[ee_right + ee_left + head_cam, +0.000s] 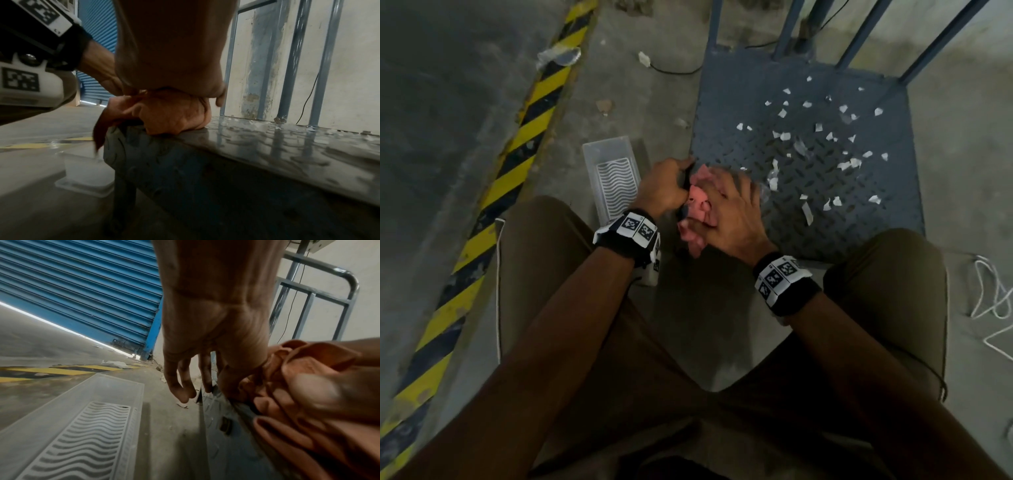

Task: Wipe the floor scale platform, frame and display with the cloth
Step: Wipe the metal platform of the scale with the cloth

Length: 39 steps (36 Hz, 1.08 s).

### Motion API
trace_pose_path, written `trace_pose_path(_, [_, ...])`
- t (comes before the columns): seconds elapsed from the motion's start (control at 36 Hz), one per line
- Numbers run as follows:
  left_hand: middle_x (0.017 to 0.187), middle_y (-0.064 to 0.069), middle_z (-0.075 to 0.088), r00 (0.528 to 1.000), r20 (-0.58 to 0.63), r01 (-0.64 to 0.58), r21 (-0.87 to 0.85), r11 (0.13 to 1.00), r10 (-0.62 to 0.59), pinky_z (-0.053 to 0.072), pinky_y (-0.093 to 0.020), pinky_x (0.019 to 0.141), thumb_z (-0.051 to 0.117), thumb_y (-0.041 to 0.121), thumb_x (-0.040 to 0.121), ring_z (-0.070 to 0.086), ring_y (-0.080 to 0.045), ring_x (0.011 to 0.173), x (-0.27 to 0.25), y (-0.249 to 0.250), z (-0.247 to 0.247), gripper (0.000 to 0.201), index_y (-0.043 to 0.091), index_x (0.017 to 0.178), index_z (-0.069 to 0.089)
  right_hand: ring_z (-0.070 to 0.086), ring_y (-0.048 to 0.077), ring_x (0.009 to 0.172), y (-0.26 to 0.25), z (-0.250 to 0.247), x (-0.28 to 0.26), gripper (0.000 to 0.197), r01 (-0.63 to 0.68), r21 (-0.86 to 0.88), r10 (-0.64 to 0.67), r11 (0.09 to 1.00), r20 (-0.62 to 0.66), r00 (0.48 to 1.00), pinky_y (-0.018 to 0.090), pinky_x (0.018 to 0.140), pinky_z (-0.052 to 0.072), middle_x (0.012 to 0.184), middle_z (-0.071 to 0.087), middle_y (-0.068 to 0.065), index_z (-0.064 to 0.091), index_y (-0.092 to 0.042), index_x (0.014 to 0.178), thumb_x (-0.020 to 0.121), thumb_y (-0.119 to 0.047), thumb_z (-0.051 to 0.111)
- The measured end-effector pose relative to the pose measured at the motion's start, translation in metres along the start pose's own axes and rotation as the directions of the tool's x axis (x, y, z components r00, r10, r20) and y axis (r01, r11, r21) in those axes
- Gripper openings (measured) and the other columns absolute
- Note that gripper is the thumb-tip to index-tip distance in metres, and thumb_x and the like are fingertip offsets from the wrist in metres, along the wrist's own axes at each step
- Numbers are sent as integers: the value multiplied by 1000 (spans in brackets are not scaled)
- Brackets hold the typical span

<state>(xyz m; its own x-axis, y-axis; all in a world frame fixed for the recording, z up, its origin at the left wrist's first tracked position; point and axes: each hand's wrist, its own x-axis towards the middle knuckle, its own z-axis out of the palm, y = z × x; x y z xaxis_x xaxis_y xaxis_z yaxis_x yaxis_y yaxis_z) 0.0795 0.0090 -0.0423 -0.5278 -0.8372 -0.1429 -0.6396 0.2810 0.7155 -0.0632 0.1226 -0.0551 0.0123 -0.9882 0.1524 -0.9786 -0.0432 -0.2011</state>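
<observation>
The floor scale platform (pixel 808 178) is blue-grey chequered steel with paper scraps (pixel 825 144) strewn over it. Its upright frame bars (pixel 866 31) rise at the far side. A pink cloth (pixel 700 202) lies bunched on the near-left corner. My right hand (pixel 736 209) presses down on it, with cloth folds gathered between thumb and fingers. In the right wrist view the cloth (pixel 170 112) is squashed under the palm onto the platform (pixel 267 146). My left hand (pixel 664 186) grips the platform's left edge (pixel 218 426), fingers hanging over the side, thumb beside the cloth (pixel 308 363).
A clear plastic tray (pixel 613 171) with a wavy insert lies on the concrete just left of the scale. A yellow-black hazard stripe (pixel 517 154) runs along the left. White cord (pixel 993 301) lies loose at the right. A blue roller shutter (pixel 82 280) stands beyond.
</observation>
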Motion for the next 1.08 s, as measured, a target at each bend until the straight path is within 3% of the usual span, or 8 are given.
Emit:
trace_pose_path(0.06, [134, -5, 65, 999, -23, 45, 52, 998, -44, 39, -18, 94, 78, 22, 82, 59, -21, 124, 2, 0, -1, 57, 18, 136, 62, 33, 36, 132, -2, -2, 0, 81, 31, -69, -32, 997, -13, 999, 57, 107, 31, 145, 41, 8, 50, -24, 141, 77, -72, 58])
trace_pose_path(0.17, [143, -6, 56, 996, -8, 91, 156, 984, -91, 46, -42, 108, 72, 25, 76, 53, -31, 133, 6, 5, -7, 59, 21, 134, 61, 45, 30, 125, -5, 5, -1, 78, 109, 45, -108, 993, -26, 994, 49, 104, 39, 141, 49, 9, 49, -18, 144, 79, -58, 65])
trace_pose_path(0.28, [151, -6, 48, 997, 44, 50, 214, 976, -61, 40, -41, 114, 81, 14, 72, 46, -34, 138, 11, 7, -12, 78, 21, 144, 53, 48, 31, 125, 5, 11, -1, 70, 76, 167, -76, 983, -6, 997, 50, 102, 44, 142, 50, 6, 51, -22, 140, 78, -51, 67])
trace_pose_path(0.53, [161, -2, 37, 995, 96, -4, 298, 954, -26, 31, -39, 120, 82, 23, 81, 37, -31, 145, 12, 2, -5, 87, 20, 156, 36, 54, 27, 116, 36, 10, 8, 53, -219, 285, 254, 933, -91, 963, 45, 99, 46, 129, 58, 5, 60, -20, 129, 80, -39, 66])
trace_pose_path(0.67, [157, -7, 43, 993, 115, -32, 296, 955, -3, 37, -40, 116, 82, 21, 79, 45, -31, 140, 12, 0, -7, 85, 17, 153, 40, 53, 25, 115, 16, 0, 15, 51, -147, 349, 208, 926, -143, 968, 36, 97, 45, 126, 60, 7, 63, -16, 127, 81, -36, 70])
trace_pose_path(0.83, [154, -7, 47, 993, 115, -21, 267, 963, -10, 38, -39, 115, 79, 15, 80, 47, -31, 139, 14, 2, -10, 75, 15, 149, 48, 50, 28, 119, 0, 16, -2, 62, -76, 303, 90, 950, -33, 995, 48, 100, 46, 134, 56, 5, 60, -18, 134, 75, -26, 78])
trace_pose_path(0.94, [157, -3, 42, 993, 113, -12, 371, 929, -32, 39, -45, 114, 81, 26, 80, 44, -34, 140, 14, 2, -6, 82, 19, 152, 42, 55, 29, 114, 23, 11, 3, 55, -149, 307, 186, 940, -95, 978, 43, 100, 48, 128, 60, 9, 62, -16, 130, 77, -25, 72])
trace_pose_path(1.08, [134, 0, 60, 1000, 19, 9, 505, 863, -22, 52, -50, 94, 81, 34, 73, 54, -34, 121, 9, 9, 2, 65, 29, 132, 54, 55, 24, 113, 46, 0, 11, 51, -308, 350, 362, 885, -101, 927, 43, 96, 50, 124, 61, 4, 64, -19, 125, 76, -30, 71])
